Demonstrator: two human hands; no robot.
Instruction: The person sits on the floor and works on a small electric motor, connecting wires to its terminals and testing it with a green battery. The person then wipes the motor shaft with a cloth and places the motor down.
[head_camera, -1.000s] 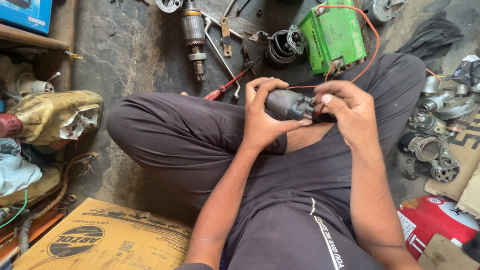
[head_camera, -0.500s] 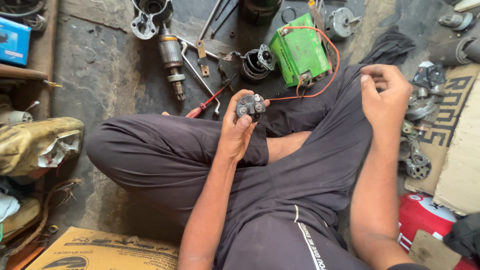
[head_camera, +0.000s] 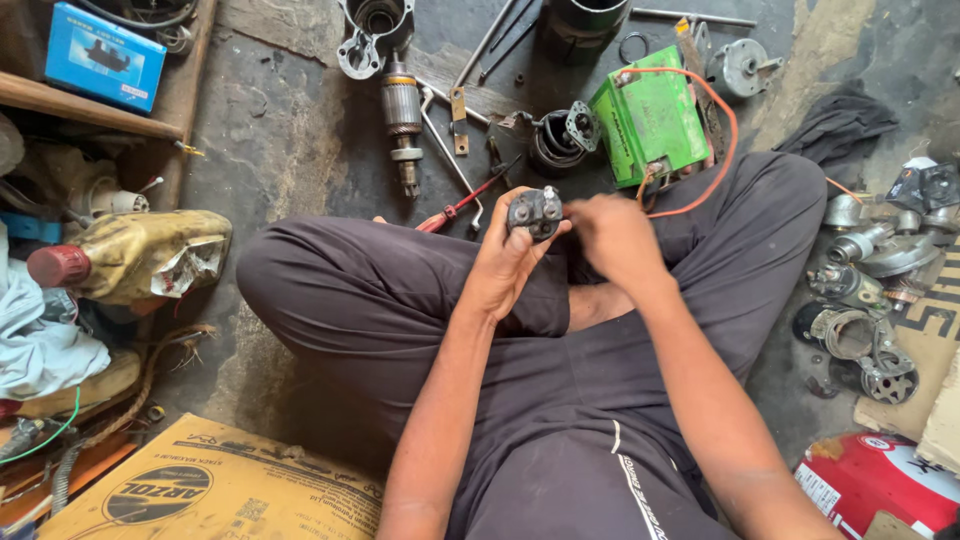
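Observation:
I sit cross-legged on a grimy floor. My left hand (head_camera: 505, 262) grips a small dark round metal motor part (head_camera: 536, 211) and holds it upright above my left knee. My right hand (head_camera: 615, 238) is closed at the right edge of that part, fingertips touching it; whether it pinches something small I cannot tell. Just beyond the part lie a red-handled screwdriver (head_camera: 455, 207) and a green battery (head_camera: 650, 122) with an orange wire (head_camera: 722, 120) looping over my right leg.
A motor armature (head_camera: 403, 118), a housing (head_camera: 372, 28), wrenches and a coil ring (head_camera: 556, 142) lie ahead. Metal parts (head_camera: 862, 300) pile at the right, with a red can (head_camera: 880, 480). A dirty bottle (head_camera: 140, 255), a blue box (head_camera: 104, 57) and cardboard (head_camera: 210, 485) are at left.
My right hand, which reached out to the parts at the right half a second ago, has come back to the motor part in my left hand. The view shifted slightly.

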